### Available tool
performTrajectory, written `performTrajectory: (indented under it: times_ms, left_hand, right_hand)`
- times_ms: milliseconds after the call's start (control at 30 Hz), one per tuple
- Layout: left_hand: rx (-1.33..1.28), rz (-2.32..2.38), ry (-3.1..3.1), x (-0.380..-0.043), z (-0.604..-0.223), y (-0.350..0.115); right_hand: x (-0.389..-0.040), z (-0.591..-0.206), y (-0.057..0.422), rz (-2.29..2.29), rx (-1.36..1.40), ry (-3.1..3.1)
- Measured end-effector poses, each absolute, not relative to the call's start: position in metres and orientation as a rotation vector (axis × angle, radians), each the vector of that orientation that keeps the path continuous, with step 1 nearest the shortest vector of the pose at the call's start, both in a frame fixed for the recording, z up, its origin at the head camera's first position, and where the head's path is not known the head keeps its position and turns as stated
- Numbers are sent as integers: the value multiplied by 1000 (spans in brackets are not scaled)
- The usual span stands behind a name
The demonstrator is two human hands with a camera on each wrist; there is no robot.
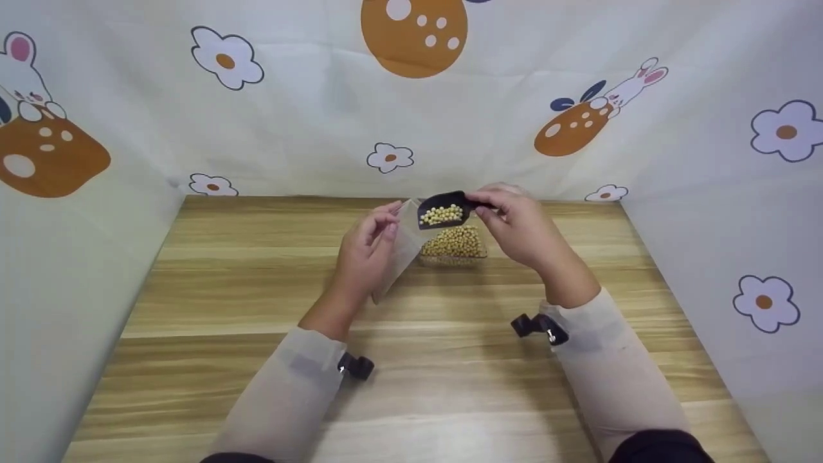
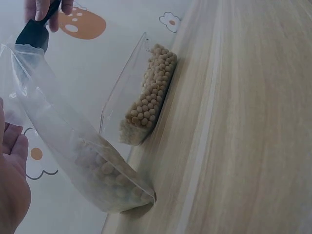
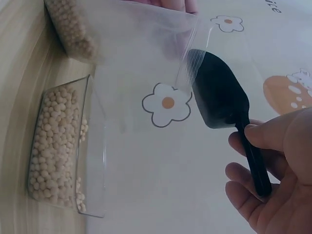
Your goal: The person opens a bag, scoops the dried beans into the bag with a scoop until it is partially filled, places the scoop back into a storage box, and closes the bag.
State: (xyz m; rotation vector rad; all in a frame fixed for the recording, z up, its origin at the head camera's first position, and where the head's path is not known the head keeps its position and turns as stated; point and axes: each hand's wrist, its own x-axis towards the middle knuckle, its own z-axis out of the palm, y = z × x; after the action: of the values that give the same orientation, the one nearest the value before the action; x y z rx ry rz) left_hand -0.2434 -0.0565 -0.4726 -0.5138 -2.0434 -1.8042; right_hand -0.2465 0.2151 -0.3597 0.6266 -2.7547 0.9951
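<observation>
My left hand (image 1: 366,251) grips a translucent plastic bag (image 2: 63,117) near its mouth. Soybeans (image 2: 114,178) fill the bottom of the bag, which slants down to the table. In my right hand (image 1: 517,225) is a black scoop (image 3: 219,92), pinched by its handle between thumb and fingers. The scoop carries a load of soybeans (image 1: 442,215), and its front edge overlaps the bag's open mouth in the right wrist view. Below the scoop, a clear box (image 1: 453,260) holds more soybeans (image 3: 56,141).
The wooden tabletop (image 1: 244,270) spreads around the box. Pale cloth walls (image 1: 308,122) printed with flowers, rabbits and orange shapes enclose it at the back and sides. Small black wrist cameras (image 1: 357,366) sit on both sleeves.
</observation>
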Motion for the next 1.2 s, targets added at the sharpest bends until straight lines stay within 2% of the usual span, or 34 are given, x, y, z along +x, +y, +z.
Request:
performTrajectory:
  times_ms: [700, 1200]
  left_hand:
    - [-508, -1784, -2084, -242, -470, -57]
    - [-518, -1784, -2073, -243, -472, -58]
  right_hand:
    - [-245, -352, 215, 856, 638, -2754]
    - [-248, -363, 246, 889, 578, -2720]
